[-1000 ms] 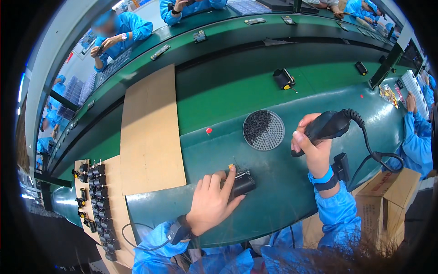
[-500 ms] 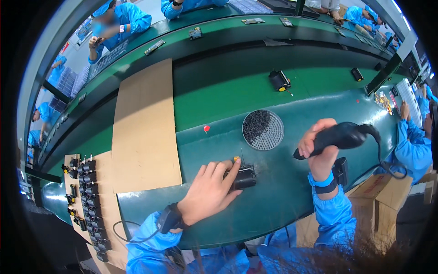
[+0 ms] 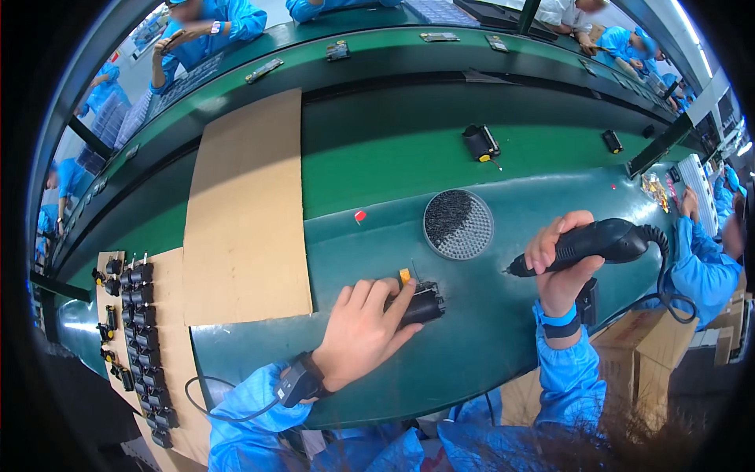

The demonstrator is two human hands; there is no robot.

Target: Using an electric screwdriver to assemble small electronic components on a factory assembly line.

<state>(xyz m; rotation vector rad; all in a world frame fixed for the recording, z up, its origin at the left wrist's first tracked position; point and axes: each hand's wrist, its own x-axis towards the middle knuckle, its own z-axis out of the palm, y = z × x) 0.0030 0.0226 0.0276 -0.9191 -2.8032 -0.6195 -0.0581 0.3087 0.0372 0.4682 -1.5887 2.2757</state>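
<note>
My left hand (image 3: 355, 334) is closed around a black cylindrical module (image 3: 425, 305) on the green bench mat, its thumb and fingers along the near and far sides. A yellow flex tab (image 3: 405, 276) and a thin wire stick up from the module's far side. Off to the right, my right hand (image 3: 557, 287) grips a black electric screwdriver (image 3: 604, 242) above the mat. The tool lies nearly level, its bit pointing left and its coiled cord hanging at the right. Between and beyond the hands sits a round dish (image 3: 481, 237) with small black screws (image 3: 447, 211) heaped on its left part.
Rows of similar black modules (image 3: 144, 334) stand on cardboard at the left. A large cardboard sheet (image 3: 248, 220) lies beside them. Another module (image 3: 480, 144) rests on the green strip beyond the dish. Cardboard boxes (image 3: 641, 354) and a co-worker's sleeve (image 3: 696, 271) are at right.
The screwdriver has turned slightly in my right hand, with its bit now showing. My left hand stays on the module. The whole view has shifted a little.
</note>
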